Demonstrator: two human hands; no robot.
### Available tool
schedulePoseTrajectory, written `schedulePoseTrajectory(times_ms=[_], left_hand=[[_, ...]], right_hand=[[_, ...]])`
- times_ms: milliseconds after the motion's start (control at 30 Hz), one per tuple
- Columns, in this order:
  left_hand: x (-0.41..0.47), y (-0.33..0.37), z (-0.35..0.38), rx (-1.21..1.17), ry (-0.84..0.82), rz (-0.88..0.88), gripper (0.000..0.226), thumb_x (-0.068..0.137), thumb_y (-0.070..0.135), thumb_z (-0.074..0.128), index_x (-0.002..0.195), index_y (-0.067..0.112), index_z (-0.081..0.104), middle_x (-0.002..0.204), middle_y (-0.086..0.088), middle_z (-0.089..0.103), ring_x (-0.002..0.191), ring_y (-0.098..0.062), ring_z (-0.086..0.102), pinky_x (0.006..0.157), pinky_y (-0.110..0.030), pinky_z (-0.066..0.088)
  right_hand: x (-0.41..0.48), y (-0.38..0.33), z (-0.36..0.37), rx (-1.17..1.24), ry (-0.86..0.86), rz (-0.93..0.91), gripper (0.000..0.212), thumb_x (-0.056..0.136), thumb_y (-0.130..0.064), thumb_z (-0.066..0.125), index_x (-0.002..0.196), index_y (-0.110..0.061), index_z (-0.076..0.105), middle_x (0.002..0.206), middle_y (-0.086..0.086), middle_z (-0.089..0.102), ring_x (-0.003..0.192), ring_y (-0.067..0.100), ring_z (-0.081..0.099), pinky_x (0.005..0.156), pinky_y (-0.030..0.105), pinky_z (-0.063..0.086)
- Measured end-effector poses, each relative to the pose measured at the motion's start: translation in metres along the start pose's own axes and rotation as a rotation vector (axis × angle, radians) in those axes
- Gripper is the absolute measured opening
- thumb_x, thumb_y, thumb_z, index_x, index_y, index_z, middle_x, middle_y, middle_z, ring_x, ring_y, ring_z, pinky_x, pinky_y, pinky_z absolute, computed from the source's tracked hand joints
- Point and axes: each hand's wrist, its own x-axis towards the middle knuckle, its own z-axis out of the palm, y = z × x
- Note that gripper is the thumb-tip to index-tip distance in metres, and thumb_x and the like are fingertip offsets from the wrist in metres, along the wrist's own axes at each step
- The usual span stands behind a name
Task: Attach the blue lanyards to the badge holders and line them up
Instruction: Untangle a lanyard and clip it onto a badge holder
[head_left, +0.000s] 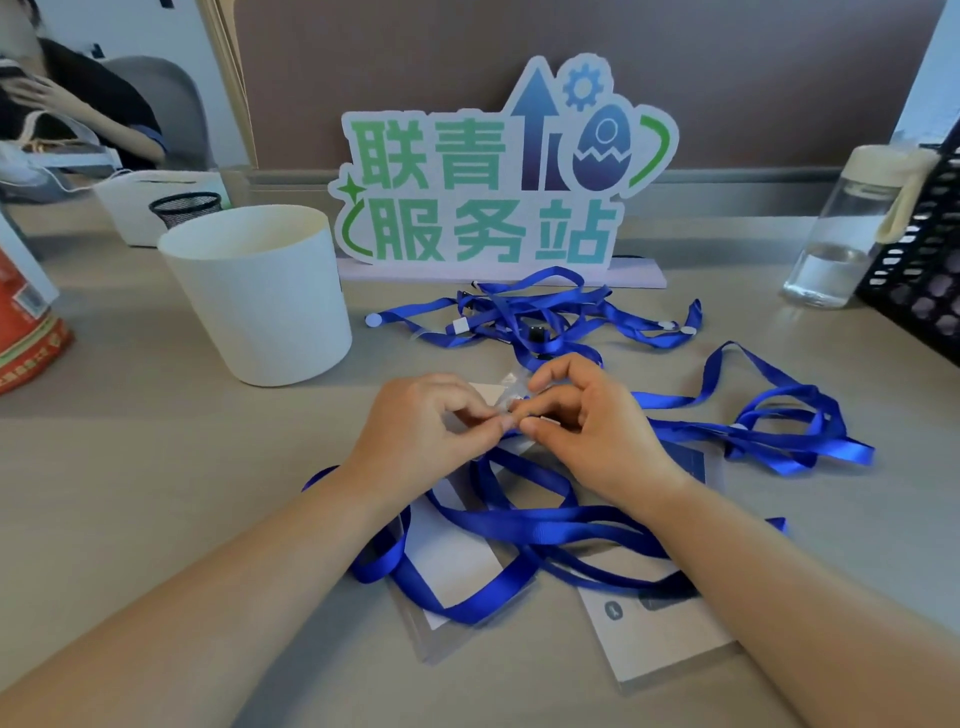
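Note:
My left hand (423, 418) and my right hand (587, 415) meet fingertip to fingertip over the table's middle. Together they pinch a small clear clasp (508, 402) at the top of a badge holder mostly hidden under them. A blue lanyard (519, 525) loops beneath both wrists across two clear badge holders, one at the left (457, 566) and one at the right (660, 634). More loose blue lanyards lie in a tangle behind the hands (535, 312) and at the right (789, 426).
A white bucket (260, 296) stands at the left, with a red tin (26, 332) beyond it at the edge. A standing sign (493, 182) is at the back, a water bottle (841, 234) and black mesh basket (924, 249) at the right. A person sits far left.

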Motion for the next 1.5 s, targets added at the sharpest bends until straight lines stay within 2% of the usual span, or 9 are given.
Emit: schedulePoseTrajectory(times_ms=[200, 367, 533, 667, 833, 1200, 1300, 1367, 1500], left_hand=[[-0.002, 0.004, 0.002, -0.053, 0.009, -0.086, 0.022, 0.080, 0.019, 0.071, 0.064, 0.034, 0.067, 0.065, 0.012, 0.065, 0.065, -0.005, 0.060, 0.062, -0.017, 0.047], [-0.002, 0.009, 0.003, -0.265, -0.010, -0.266, 0.019, 0.084, 0.012, 0.065, 0.071, 0.025, 0.071, 0.070, 0.001, 0.068, 0.064, -0.020, 0.066, 0.057, -0.037, 0.059], [0.000, 0.011, 0.001, -0.268, -0.064, -0.249, 0.023, 0.085, 0.012, 0.063, 0.071, 0.030, 0.069, 0.069, 0.008, 0.069, 0.062, -0.005, 0.064, 0.054, -0.013, 0.050], [0.002, 0.008, 0.002, -0.264, -0.070, -0.268, 0.022, 0.085, 0.014, 0.064, 0.072, 0.031, 0.069, 0.070, 0.010, 0.068, 0.066, -0.002, 0.063, 0.057, -0.013, 0.051], [0.001, 0.009, 0.002, -0.278, -0.071, -0.266, 0.020, 0.086, 0.013, 0.063, 0.072, 0.027, 0.068, 0.072, 0.001, 0.069, 0.063, -0.003, 0.061, 0.054, -0.008, 0.046], [0.003, -0.002, 0.004, -0.249, 0.013, -0.251, 0.014, 0.085, 0.011, 0.063, 0.074, 0.013, 0.070, 0.063, 0.012, 0.065, 0.059, 0.000, 0.058, 0.060, -0.016, 0.050], [0.003, -0.007, 0.005, -0.138, 0.031, -0.149, 0.012, 0.085, 0.010, 0.062, 0.074, 0.010, 0.066, 0.077, 0.012, 0.062, 0.072, 0.004, 0.054, 0.068, -0.007, 0.042], [0.004, -0.012, 0.004, -0.051, -0.012, -0.054, 0.014, 0.086, 0.016, 0.059, 0.073, 0.019, 0.058, 0.101, 0.022, 0.055, 0.095, 0.012, 0.048, 0.081, 0.000, 0.031], [0.005, -0.020, 0.003, -0.003, -0.200, 0.060, 0.010, 0.087, 0.034, 0.041, 0.077, 0.033, 0.043, 0.134, 0.022, 0.035, 0.135, 0.005, 0.020, 0.105, -0.006, 0.017]], right_hand=[[-0.001, -0.003, 0.004, 0.054, 0.032, 0.003, 0.032, 0.085, 0.005, 0.058, 0.083, -0.024, 0.044, 0.087, 0.008, 0.069, 0.079, 0.005, 0.069, 0.065, 0.013, 0.050], [0.000, -0.003, 0.005, 0.083, 0.055, -0.014, 0.032, 0.084, 0.006, 0.058, 0.080, -0.021, 0.043, 0.086, 0.007, 0.067, 0.080, 0.001, 0.068, 0.068, 0.010, 0.050], [0.002, 0.000, 0.005, 0.075, 0.057, -0.026, 0.033, 0.084, 0.007, 0.058, 0.080, -0.021, 0.042, 0.081, 0.005, 0.064, 0.082, 0.005, 0.069, 0.072, 0.014, 0.052], [0.003, 0.001, 0.005, 0.064, 0.051, -0.023, 0.033, 0.083, 0.009, 0.058, 0.079, -0.020, 0.041, 0.076, 0.002, 0.062, 0.087, 0.016, 0.069, 0.081, 0.024, 0.055], [0.003, 0.000, 0.004, 0.074, 0.036, -0.020, 0.033, 0.083, 0.010, 0.057, 0.078, -0.018, 0.040, 0.075, 0.001, 0.062, 0.084, 0.011, 0.069, 0.077, 0.019, 0.054], [0.004, -0.003, -0.001, 0.067, -0.001, 0.045, 0.027, 0.085, 0.004, 0.058, 0.081, -0.018, 0.042, 0.080, 0.000, 0.067, 0.080, 0.008, 0.069, 0.074, 0.015, 0.053], [0.005, -0.002, -0.002, 0.062, 0.003, 0.055, 0.025, 0.085, 0.003, 0.058, 0.082, -0.016, 0.043, 0.080, 0.002, 0.067, 0.077, 0.003, 0.069, 0.072, 0.014, 0.053], [0.005, -0.001, -0.001, 0.068, 0.008, 0.050, 0.026, 0.084, 0.004, 0.058, 0.081, -0.017, 0.043, 0.077, 0.003, 0.064, 0.074, 0.002, 0.067, 0.072, 0.015, 0.052], [0.004, 0.000, 0.000, 0.110, -0.010, 0.035, 0.028, 0.083, 0.009, 0.056, 0.080, -0.016, 0.043, 0.074, 0.006, 0.059, 0.082, 0.016, 0.067, 0.080, 0.022, 0.053]])
